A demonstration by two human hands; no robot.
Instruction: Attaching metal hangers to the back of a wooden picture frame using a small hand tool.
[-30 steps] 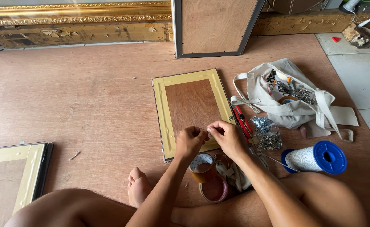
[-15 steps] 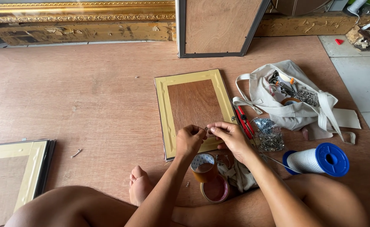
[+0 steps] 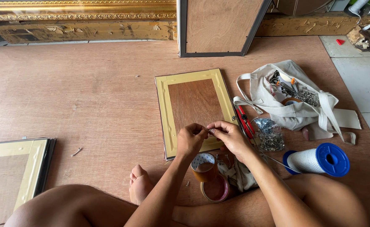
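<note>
A picture frame (image 3: pixel 164 105) lies face down on the wooden floor, its brown backing board edged with pale yellow tape. Both hands meet over its near edge. My left hand (image 3: pixel 190 140) and my right hand (image 3: pixel 230 136) pinch something very small and thin between their fingertips; it is too small to name. A thin white cord runs from under my right forearm toward a spool of white cord with blue ends (image 3: pixel 317 159). Two rolls of brown tape (image 3: pixel 203 166) sit just below my hands, beside my bare foot (image 3: pixel 139 184).
A cream cloth bag (image 3: pixel 294 110) holding tools and hardware lies to the right, with a red-handled tool (image 3: pixel 245 122) and a clear packet of small metal hooks (image 3: pixel 269 136). Another face-down frame (image 3: pixel 14 172) lies at left. Large frames (image 3: pixel 220 27) lean along the far edge.
The hands stay pinched together at the frame's near edge, with only slight finger movement. The view has shifted a little.
</note>
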